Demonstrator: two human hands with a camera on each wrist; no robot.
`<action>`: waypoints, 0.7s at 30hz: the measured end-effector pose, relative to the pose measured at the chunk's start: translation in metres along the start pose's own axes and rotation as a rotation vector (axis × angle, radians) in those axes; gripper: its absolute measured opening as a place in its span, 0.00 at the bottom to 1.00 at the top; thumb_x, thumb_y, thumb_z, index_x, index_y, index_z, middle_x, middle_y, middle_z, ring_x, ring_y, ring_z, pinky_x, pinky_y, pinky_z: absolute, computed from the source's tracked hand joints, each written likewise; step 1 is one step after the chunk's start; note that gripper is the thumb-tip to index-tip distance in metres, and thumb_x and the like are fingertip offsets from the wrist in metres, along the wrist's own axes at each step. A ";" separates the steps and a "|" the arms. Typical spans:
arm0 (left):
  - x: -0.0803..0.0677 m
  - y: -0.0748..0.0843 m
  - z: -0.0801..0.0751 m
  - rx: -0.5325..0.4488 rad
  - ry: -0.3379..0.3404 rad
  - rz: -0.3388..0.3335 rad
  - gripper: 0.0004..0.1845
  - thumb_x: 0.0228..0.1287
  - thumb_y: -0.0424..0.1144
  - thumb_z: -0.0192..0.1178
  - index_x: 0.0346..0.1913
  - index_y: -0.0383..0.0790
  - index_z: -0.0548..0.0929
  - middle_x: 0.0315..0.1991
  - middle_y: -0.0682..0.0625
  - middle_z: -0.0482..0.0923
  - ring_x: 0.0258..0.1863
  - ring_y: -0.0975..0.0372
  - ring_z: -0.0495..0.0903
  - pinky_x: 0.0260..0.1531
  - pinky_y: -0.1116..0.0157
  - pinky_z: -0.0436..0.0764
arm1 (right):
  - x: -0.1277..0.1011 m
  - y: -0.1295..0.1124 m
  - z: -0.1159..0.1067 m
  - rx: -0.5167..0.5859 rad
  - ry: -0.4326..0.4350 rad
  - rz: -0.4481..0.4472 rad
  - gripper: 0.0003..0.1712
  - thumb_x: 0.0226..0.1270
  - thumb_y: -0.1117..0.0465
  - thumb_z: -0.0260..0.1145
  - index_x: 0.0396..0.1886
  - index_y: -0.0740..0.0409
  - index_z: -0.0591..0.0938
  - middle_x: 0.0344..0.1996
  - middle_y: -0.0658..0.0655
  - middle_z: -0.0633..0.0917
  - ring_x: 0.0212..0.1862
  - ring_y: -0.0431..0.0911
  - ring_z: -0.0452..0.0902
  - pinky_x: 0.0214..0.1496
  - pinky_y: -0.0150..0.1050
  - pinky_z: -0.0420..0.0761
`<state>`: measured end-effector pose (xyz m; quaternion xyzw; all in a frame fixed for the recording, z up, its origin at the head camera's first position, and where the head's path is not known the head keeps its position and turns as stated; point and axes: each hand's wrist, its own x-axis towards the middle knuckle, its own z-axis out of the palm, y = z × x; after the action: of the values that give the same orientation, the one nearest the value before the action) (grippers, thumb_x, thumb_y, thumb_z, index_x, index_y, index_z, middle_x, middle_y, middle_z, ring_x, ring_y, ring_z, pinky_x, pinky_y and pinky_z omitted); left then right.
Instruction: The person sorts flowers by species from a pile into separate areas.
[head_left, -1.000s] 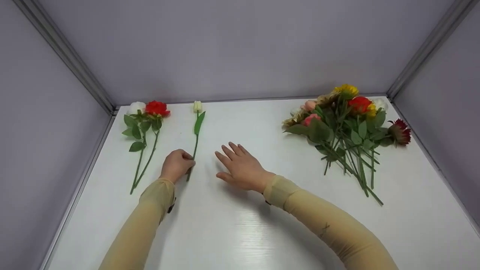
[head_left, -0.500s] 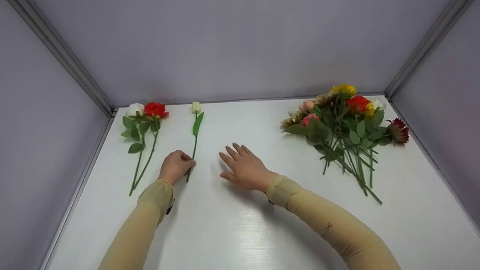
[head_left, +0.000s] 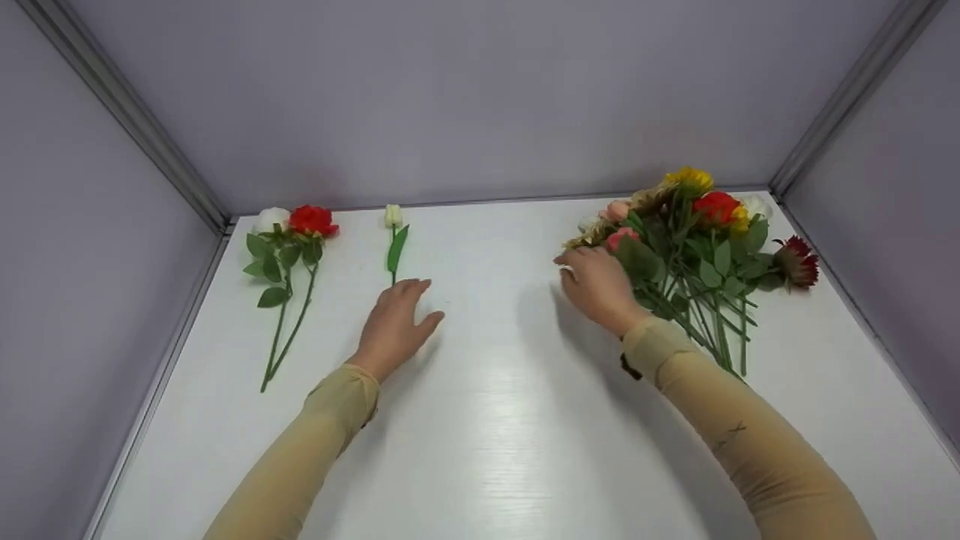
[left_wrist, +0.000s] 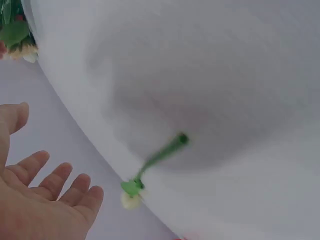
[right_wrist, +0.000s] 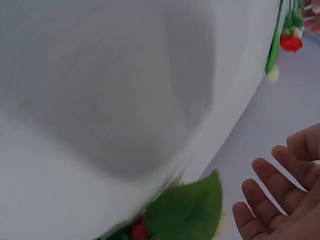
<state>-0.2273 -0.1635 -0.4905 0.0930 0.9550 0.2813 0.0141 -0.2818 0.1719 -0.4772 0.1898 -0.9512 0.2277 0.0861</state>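
item: sorting of artificial flowers on a white wood-grain counter [head_left: 480, 450], walled on three sides by pale lilac panels.

left hand [head_left: 395, 322]: fingers straight and spread, holding nothing; it lies flat over the lower stem of the single cream-white tulip with one long green leaf [head_left: 394, 244]. whether the palm presses the stem cannot be told. the left wrist view shows the fingers [left_wrist: 55, 182] apart and the tulip lying free on the counter.

right hand [head_left: 596, 285]: at the near left edge of the loose heap of mixed artificial flowers, yellow, red, pink and dark crimson with green stems [head_left: 690, 247]. fingers are extended and slightly bent toward a pink bloom and a green leaf; they appear to touch or nearly touch the foliage, with nothing clamped yet. the right wrist view shows the fingers [right_wrist: 272, 187] apart beside a leaf.

also present: a pair of stems, one white rose and one red rose, [head_left: 289, 247] lying together at the far left, well apart from the heap, just beside the tulip's lane.

step in hand, as judged: the tulip looks set down in its own place; the right hand is picking out the next stem from the heap.

next move calls for: closing the fingers on one stem only, and drawing it out without dragging tangled neighbours.
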 end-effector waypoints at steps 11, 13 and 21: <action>-0.016 0.090 0.048 0.296 -0.165 0.515 0.39 0.76 0.60 0.55 0.81 0.49 0.59 0.80 0.46 0.55 0.80 0.51 0.50 0.78 0.53 0.45 | -0.026 0.109 -0.084 0.066 0.095 0.409 0.19 0.72 0.65 0.50 0.51 0.66 0.85 0.47 0.68 0.84 0.42 0.62 0.78 0.46 0.60 0.77; -0.020 0.105 0.057 0.320 -0.171 0.593 0.39 0.76 0.61 0.54 0.82 0.49 0.58 0.81 0.46 0.54 0.80 0.51 0.50 0.78 0.53 0.44 | -0.033 0.124 -0.095 0.046 0.099 0.440 0.20 0.71 0.64 0.49 0.50 0.66 0.84 0.46 0.70 0.84 0.41 0.63 0.78 0.44 0.60 0.77; -0.038 0.152 0.093 0.433 -0.274 0.759 0.42 0.75 0.67 0.49 0.83 0.54 0.52 0.82 0.49 0.48 0.81 0.54 0.45 0.78 0.55 0.42 | -0.055 0.162 -0.115 0.010 0.056 0.538 0.11 0.65 0.61 0.50 0.25 0.61 0.72 0.19 0.57 0.71 0.23 0.52 0.64 0.24 0.46 0.63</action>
<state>-0.1572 0.0048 -0.4879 0.4735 0.8794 0.0456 0.0166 -0.2870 0.3766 -0.4543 -0.0756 -0.9636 0.2521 0.0480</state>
